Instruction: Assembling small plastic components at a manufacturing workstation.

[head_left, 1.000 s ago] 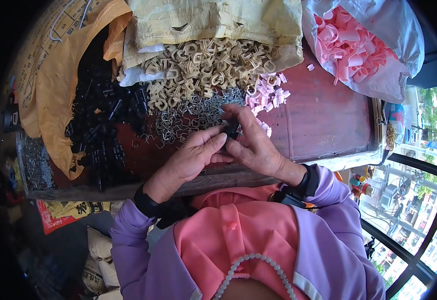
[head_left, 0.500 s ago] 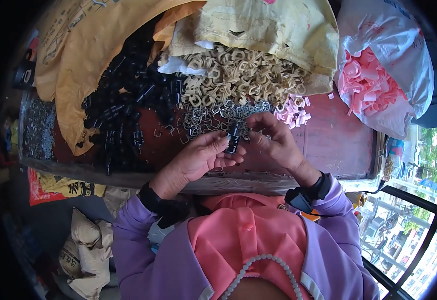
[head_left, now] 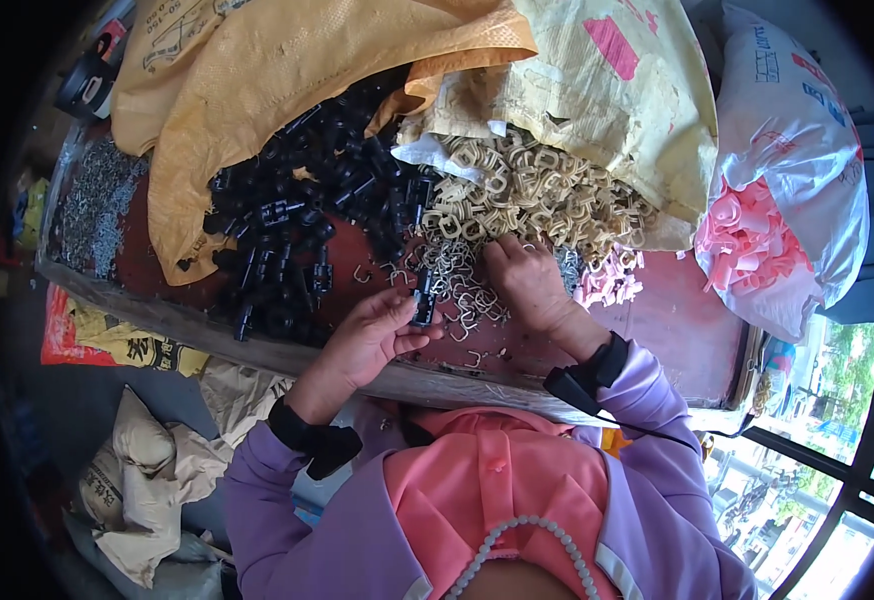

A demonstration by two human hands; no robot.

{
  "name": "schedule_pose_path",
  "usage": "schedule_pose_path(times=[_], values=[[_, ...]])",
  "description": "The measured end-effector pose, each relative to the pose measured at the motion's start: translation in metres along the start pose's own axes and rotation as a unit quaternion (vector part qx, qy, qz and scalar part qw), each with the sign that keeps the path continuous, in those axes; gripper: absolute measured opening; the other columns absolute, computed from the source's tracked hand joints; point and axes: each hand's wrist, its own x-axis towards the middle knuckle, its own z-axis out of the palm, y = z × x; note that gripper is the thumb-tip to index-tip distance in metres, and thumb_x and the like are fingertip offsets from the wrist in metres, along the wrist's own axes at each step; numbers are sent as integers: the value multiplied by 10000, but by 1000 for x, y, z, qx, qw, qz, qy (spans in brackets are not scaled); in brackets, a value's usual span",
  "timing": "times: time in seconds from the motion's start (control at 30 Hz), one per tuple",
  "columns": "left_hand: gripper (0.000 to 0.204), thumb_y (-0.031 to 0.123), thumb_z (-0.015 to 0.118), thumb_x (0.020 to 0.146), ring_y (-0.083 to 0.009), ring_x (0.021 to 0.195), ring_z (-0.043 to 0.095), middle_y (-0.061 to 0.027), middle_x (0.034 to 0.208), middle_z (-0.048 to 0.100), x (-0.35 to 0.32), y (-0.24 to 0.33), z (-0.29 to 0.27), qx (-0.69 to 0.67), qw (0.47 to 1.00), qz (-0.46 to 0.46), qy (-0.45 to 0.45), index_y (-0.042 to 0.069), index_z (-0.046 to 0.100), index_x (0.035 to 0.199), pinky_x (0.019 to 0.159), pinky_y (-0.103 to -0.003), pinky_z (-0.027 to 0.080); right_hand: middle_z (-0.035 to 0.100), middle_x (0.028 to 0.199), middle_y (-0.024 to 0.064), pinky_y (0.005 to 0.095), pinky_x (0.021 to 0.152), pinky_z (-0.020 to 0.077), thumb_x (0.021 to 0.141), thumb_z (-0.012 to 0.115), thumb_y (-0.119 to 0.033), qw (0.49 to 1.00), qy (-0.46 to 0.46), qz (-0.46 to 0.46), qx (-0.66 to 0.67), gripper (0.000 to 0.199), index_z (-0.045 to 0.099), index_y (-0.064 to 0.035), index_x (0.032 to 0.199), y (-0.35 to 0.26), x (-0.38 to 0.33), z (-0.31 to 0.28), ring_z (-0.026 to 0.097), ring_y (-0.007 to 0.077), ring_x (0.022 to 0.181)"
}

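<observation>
Between the thumb and fingers of my left hand (head_left: 371,335) stands a small black plastic cylindrical part (head_left: 424,298), held upright above the table's near side. My right hand (head_left: 532,285) reaches down at the border of the beige U-shaped plastic pieces (head_left: 527,185) and the loose metal U-shaped clips (head_left: 462,283). Its fingertips are hidden among these pieces, so what they grip does not show. Left of my hands spreads a heap of black plastic parts (head_left: 302,215). Small light pink pieces (head_left: 609,283) lie just right of my right hand.
An orange woven sack (head_left: 247,110) and a yellowish sack (head_left: 617,110) lie open across the dark red table (head_left: 672,310). At the right, a white bag (head_left: 787,130) holds pink plastic pieces (head_left: 752,240). Small metal bits (head_left: 97,210) cover the far left end. Brown sacks (head_left: 152,470) stand below.
My right hand has left the black part and moved up into the beige pieces and clips. My left hand, still holding the part, has shifted left and slightly down. The whole view has shifted.
</observation>
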Motion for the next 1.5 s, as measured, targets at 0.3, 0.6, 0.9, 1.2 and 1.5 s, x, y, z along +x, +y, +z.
schedule_pose_path(times=[0.3, 0.6, 0.9, 1.2, 1.5], values=[[128, 172, 479, 836, -182, 801, 580, -95, 909, 574, 5, 0, 11, -18, 1000, 12, 6, 77, 499, 920, 669, -245, 469, 479, 620, 68, 271, 481, 401, 778, 513, -127, 947, -5, 93, 306, 104, 470, -36, 753, 3, -6, -27, 484, 157, 499], [191, 158, 448, 847, -196, 875, 550, -98, 941, 556, 21, -10, 38, 13, 998, 51, -29, 53, 479, 1004, 760, -319, 447, 443, 632, -38, 159, 447, 296, 831, 491, -185, 650, -109, 212, 722, 150, 486, -41, 790, 0, -45, -40, 380, 33, 514], [185, 142, 464, 838, -191, 909, 536, -90, 950, 554, 33, -16, 65, 56, 992, 43, -105, 36, 496, 986, 813, -346, 430, 465, 658, -29, 182, 503, 338, 819, 515, -134, 670, -106, 180, 712, 121, 484, -18, 806, -3, -65, -57, 397, 37, 584], [150, 81, 489, 819, -182, 896, 543, -84, 934, 561, 45, -25, 81, -2, 994, 49, -101, 21, 521, 952, 833, -342, 429, 497, 705, -23, 202, 542, 378, 820, 515, -129, 765, 13, 196, 613, 113, 478, -24, 798, -3, -80, -64, 440, 55, 605], [172, 82, 495, 816, -208, 944, 533, -106, 970, 560, 45, -31, 87, 4, 992, 79, -103, 12, 526, 970, 856, -335, 416, 449, 610, 21, 232, 502, 367, 815, 499, -103, 802, 96, 214, 549, 99, 460, -20, 778, -3, -83, -50, 413, 91, 555]])
